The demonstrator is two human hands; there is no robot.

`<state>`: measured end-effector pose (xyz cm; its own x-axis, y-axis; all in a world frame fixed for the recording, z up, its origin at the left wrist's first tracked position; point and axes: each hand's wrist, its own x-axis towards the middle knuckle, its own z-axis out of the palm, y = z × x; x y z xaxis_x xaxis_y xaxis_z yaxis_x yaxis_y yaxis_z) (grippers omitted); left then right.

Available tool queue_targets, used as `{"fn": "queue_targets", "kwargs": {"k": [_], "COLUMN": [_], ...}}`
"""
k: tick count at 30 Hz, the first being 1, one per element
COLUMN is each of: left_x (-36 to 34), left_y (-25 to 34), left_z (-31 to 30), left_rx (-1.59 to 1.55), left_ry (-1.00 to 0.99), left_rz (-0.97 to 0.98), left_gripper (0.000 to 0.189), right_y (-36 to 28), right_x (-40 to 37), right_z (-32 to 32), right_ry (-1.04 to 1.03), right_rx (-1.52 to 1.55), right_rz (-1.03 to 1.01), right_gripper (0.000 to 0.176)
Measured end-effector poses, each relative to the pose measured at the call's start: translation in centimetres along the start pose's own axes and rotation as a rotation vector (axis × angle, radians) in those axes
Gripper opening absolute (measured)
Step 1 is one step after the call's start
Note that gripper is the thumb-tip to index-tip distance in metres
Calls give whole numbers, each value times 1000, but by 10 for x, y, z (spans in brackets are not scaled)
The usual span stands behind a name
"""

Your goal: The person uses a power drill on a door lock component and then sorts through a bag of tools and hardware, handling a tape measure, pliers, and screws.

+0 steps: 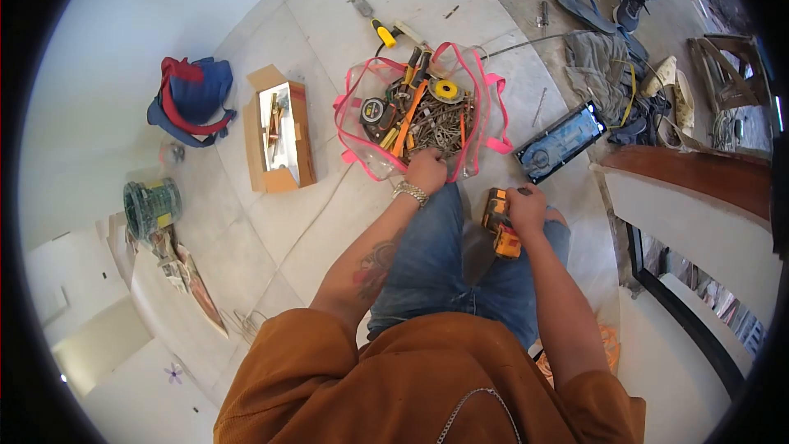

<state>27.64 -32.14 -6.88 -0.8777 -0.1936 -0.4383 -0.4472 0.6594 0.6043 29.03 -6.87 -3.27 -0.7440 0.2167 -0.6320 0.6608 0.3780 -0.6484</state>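
Nearest, between the legs (419, 251) at the centre of the frame, the right hand (526, 207) has its grip clamped on the drill (497, 218), held low, perhaps to keep it ready without lifting. Just left of it, the left hand (427, 171) reaches over the near edge of the bag (359, 159); its fingertips are hidden, so I cannot tell whether that grip is apart or together. The bag sits on the floor (251, 259) at upper centre, its mouth spread wide, likely so the tape measure (377, 112) and the heap of metal pieces (436, 125) stay within reach. Beside it, to the right, lies a blue-and-black case (562, 141); to the left, a box (305, 136) stands with flaps open, seemingly for access. Farther up, a scraper (374, 23) lies loose on the floor; at upper right, another person's shoe (629, 8) shows.
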Motion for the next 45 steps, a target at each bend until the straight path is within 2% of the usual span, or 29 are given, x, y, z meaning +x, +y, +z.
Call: {"fn": "queue_targets", "kwargs": {"k": [5, 8, 10, 11, 13, 14, 16, 20, 22, 26, 30, 31, 32, 38, 41, 45], "left_x": [3, 6, 7, 8, 10, 14, 25, 38, 40, 53, 64, 63, 60, 39, 36, 41], "left_y": [30, 32, 29, 26, 16, 12, 3, 0, 9, 14, 23, 28, 31, 38, 38, 34], "left_z": [-9, -13, -10, -12, -21, -24, -29, -37, -35, -2, 22, 26, 27, 11, 19, 21], "left_rx": [32, 27, 241, 239, 273, 273, 238, 209, 213, 146, 133, 176, 218, 122, 124, 154], "left_ry": [-21, -94, 43, 41, 197, 195, 119, 74, -6, 28, 12, -59, -129, -144, -95, -159], "left_rz": [-38, -116, -98, -101, 79, 76, -37, -63, 2, 83, 103, 101, 97, 89, 84, 98], "left_gripper": [25, 29, 34, 34, 38, 38, 33, 31, 29, 29, 31, 35, 39, 44, 42, 38], "right_y": [11, 0, 11, 12, 11, 9, 8, -5, 0, 23, 14, 8, 4, 15, -3, -13], "right_x": [7, -1, 6, 6, 5, 3, 2, -5, -2, 11, 6, 2, 0, 7, -3, -10], "right_z": [0, 0, 1, 1, 0, -1, 0, -2, -3, -2, -5, -5, -5, -5, -7, -7], "right_ry": [8, 24, 28, 35, 28, 24, 33, 84, 49, 30, 3, 13, 20, -12, -35, 37], "right_rx": [13, 34, 23, 17, 15, 18, 9, -57, -17, -9, -7, 3, 13, 36, 72, -35], "right_rz": [-73, -35, -56, -74, -69, -67, -62, -81, -42, -20, -13, -21, -29, -30, 15, -17], "right_gripper": [27, 23, 23, 22, 22, 22, 22, 23, 23, 22, 22, 22, 21, 20, 19, 22]}}
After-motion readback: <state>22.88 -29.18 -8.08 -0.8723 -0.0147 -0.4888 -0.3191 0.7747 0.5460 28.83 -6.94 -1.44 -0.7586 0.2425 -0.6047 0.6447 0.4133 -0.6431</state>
